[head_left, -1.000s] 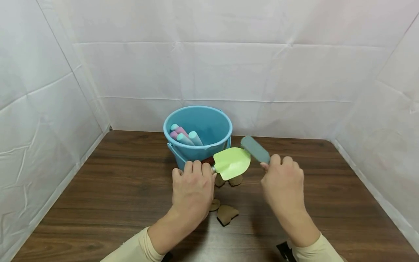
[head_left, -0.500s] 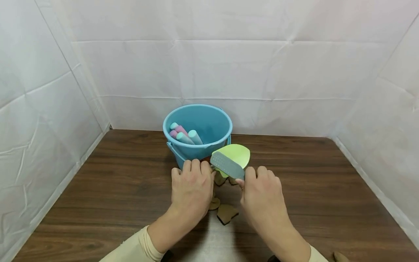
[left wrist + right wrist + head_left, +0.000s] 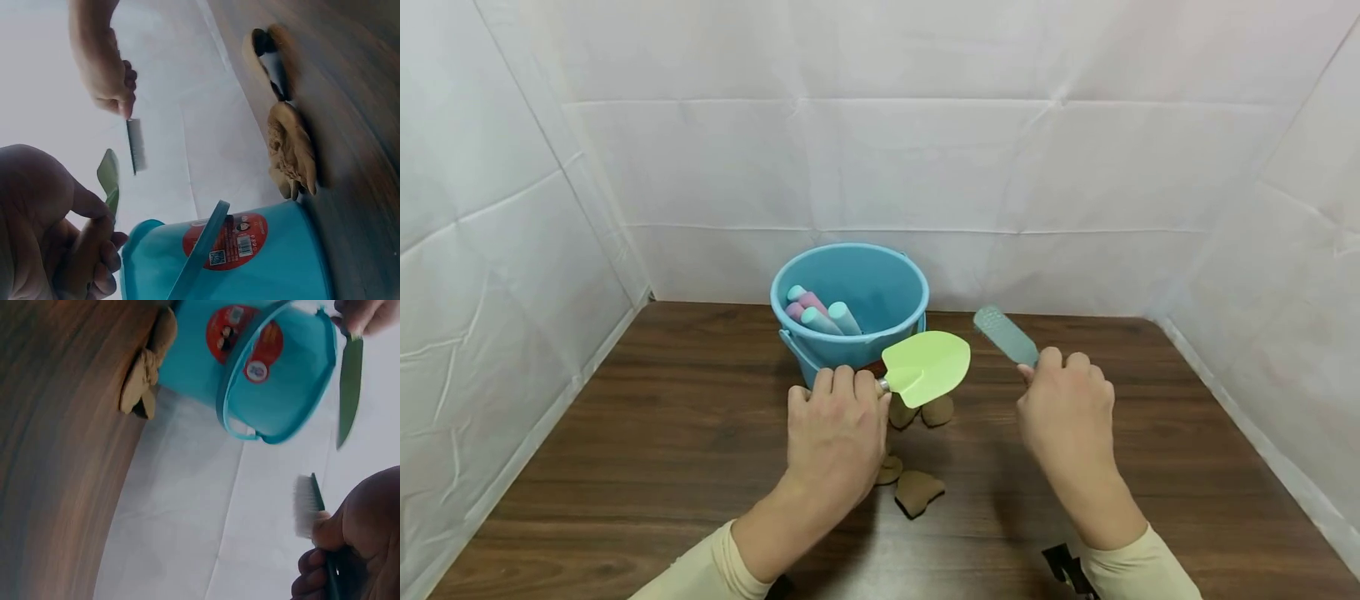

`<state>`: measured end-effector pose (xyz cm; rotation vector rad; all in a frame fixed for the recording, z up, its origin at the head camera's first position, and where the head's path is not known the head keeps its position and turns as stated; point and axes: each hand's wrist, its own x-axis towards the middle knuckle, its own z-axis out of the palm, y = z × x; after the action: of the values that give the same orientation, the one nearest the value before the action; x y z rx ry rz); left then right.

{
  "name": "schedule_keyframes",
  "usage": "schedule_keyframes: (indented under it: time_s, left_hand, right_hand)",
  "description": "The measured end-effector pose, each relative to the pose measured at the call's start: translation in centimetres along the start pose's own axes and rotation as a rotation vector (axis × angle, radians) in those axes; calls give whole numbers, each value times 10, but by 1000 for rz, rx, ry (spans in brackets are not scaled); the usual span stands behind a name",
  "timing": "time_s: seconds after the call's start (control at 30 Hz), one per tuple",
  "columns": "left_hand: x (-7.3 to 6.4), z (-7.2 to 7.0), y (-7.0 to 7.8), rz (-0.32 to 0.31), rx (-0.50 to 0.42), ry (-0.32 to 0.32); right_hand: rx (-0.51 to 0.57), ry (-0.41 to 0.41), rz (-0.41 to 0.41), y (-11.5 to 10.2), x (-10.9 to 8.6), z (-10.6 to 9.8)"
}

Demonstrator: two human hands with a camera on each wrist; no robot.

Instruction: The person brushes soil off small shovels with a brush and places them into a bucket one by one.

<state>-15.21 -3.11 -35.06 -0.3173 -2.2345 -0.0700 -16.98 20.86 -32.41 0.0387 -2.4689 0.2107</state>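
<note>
My left hand (image 3: 837, 437) grips the wooden handle of a garden trowel, whose light green blade (image 3: 928, 367) points right, in front of the bucket. In the left wrist view the trowel's handle (image 3: 87, 250) lies under my curled fingers. My right hand (image 3: 1067, 421) grips a grey brush (image 3: 1007, 335) by its handle, apart from the trowel and to its right. Pale bristles (image 3: 305, 506) show along one side in the right wrist view. Both tools are held up above the table.
A blue bucket (image 3: 887, 287) with several blue and pink chalk-like sticks (image 3: 822, 321) stands behind my left hand, its handle hanging down. Several tan pieces with dark edges (image 3: 919, 493) lie on the wooden table (image 3: 700, 417) between my arms. White sheeting (image 3: 925, 158) encloses the back and sides.
Half a second ago the brush had swung left across the trowel blade; now my right hand has carried it back right, clear of it. The left hand and trowel have hardly moved.
</note>
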Motion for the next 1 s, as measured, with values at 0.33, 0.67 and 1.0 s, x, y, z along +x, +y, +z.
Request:
schedule_keyframes:
  time_s: [0.33,0.67,1.0]
  left_hand:
    - [0,-2,-2,2,-6,-24]
    - [0,-2,-2,2,-52,-108]
    - [3,-2,-6,-77,-462,-578]
  right_hand:
    - [50,-39,-15,-3,3,-3]
    - [61,-44,-24,-6,0,-7]
    - [86,-47,-36,-12,0,-16]
